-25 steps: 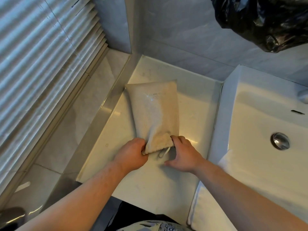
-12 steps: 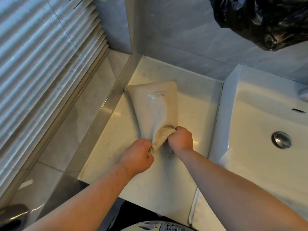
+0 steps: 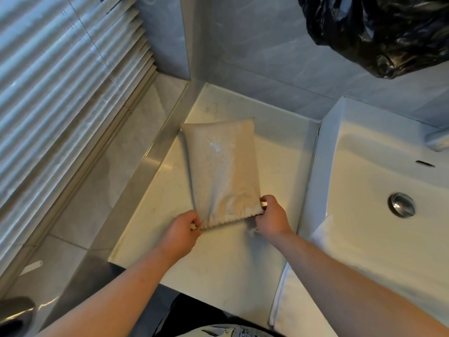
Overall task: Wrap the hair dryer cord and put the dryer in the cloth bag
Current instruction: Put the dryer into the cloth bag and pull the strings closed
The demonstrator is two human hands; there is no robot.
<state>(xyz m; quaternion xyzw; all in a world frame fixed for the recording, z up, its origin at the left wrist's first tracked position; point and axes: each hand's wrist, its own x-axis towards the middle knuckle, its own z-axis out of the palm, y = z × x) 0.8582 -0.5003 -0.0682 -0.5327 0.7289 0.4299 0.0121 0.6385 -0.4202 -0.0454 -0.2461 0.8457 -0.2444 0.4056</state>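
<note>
Both grips have slid apart since half a second ago, so the mouth of the cloth bag [image 3: 220,166] is pulled out wide now instead of scrunched into a knot. Left grip [image 3: 181,228] is curled round the near-left corner of the mouth, pinching it, with a bit of white string poking out. Right grip [image 3: 272,216] pinches the near-right corner the same way. Just one bag: beige, coarse woven cloth, plump like a small pillow, faint pale print near the far end, rippled gathered hem along the mouth. It lies flat on the glossy pale stone counter [image 3: 218,259], mouth toward the camera, between the metal edge strip [image 3: 150,166] and the one white rectangular sink [image 3: 379,181] with its round chrome drain [image 3: 402,204]. One folded white towel [image 3: 291,302] sits by the sink's near corner, and one crinkly black plastic bag [image 3: 379,32] hangs up top. Whatever's inside the cloth bag is hidden.
</note>
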